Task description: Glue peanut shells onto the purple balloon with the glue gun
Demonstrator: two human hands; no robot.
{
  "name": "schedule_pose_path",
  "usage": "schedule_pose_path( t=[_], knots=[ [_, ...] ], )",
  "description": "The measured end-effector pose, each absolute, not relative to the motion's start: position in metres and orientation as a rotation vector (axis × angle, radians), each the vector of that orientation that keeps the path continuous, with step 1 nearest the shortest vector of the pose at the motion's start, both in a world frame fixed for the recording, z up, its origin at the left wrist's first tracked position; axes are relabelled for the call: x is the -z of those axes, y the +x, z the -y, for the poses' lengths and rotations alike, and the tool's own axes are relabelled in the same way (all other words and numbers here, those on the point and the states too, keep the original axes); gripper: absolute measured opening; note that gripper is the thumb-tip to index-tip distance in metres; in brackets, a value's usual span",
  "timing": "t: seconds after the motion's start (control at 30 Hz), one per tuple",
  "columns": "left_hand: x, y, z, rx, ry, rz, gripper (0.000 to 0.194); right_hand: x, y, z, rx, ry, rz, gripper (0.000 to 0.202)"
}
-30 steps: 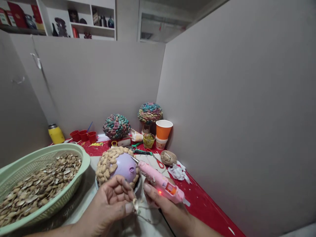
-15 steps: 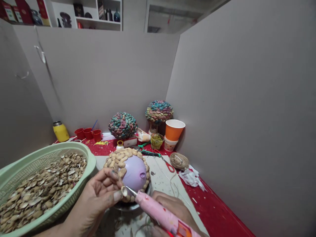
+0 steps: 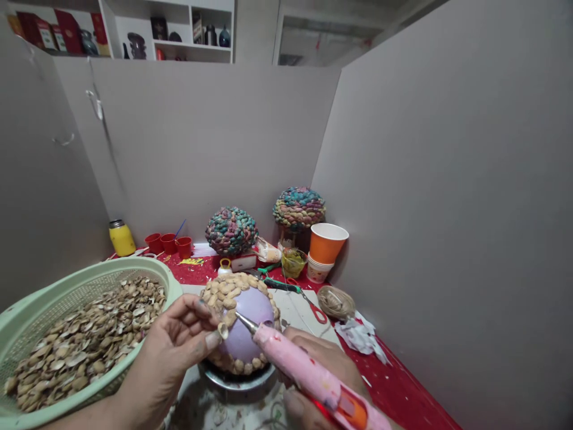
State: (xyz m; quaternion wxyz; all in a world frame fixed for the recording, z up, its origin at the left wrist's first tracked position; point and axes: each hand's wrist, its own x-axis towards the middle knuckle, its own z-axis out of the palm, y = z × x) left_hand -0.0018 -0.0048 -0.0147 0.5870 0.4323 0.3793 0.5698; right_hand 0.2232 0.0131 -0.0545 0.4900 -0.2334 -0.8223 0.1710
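Two hands out. Left hand point(image 3: 168, 343): thumb and fingertips pinch one shell piece point(image 3: 222, 331), hollow side showing, held in front of the balloon's left side. Right hand point(image 3: 331, 364): fingers wrapped around a pink glue gun point(image 3: 299, 367), partly hidden behind it; cannot tell if the trigger is pressed. Nozzle points up-left, tip over the lilac balloon point(image 3: 257, 307); contact unclear. Balloon sits in a metal bowl point(image 3: 239, 385), peanut-like shells point(image 3: 221, 289) covering its top, left and lower edge, bare lilac facing the camera. Left: green basket point(image 3: 174, 283) holding loose shells point(image 3: 85, 343). Beyond the bowl, right side: red-handled scissors point(image 3: 319, 315), twine ball point(image 3: 335, 302), crumpled tissue point(image 3: 362, 335). Farther back on the red table point(image 3: 398, 391): yellow bottle point(image 3: 122, 239), three red cups point(image 3: 183, 248), multicoloured ball point(image 3: 231, 231), second multicoloured ball point(image 3: 299, 207) on a stand, orange cup point(image 3: 326, 246) stacked on paper cups point(image 3: 319, 272).
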Motion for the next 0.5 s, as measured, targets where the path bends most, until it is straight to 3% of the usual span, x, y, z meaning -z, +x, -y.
schedule_pose_path(
  t=[0.27,0.5],
  knots=[
    [0.0204,-0.0031,0.0015,-1.348,1.057,-0.894,0.028,0.0657,0.2247,-0.0081,-0.423,-0.522,2.030,0.021],
    [0.0213,-0.0029,0.0019,-1.357,1.097,-0.934,0.027,0.0585,0.2168,-0.0081,-0.320,-0.465,2.003,0.030]
  ],
)
